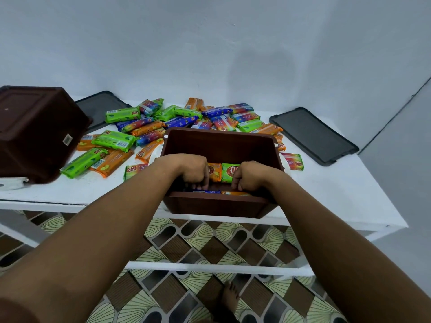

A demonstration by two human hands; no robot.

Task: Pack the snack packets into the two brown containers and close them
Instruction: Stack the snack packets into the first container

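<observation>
Two hands reach into the open brown plastic container (221,145) at the front edge of the white desk (326,197). The left hand (194,170) and right hand (249,177) curl their fingers (205,181) down onto packets by its near wall; whether they grasp any cannot be told. An orange snack packet (215,171) and a green snack packet (229,172) lie between the hands. Loose snack packets (175,120) cover the desk's middle, and a second brown container (35,129) lies tipped at its left edge.
</observation>
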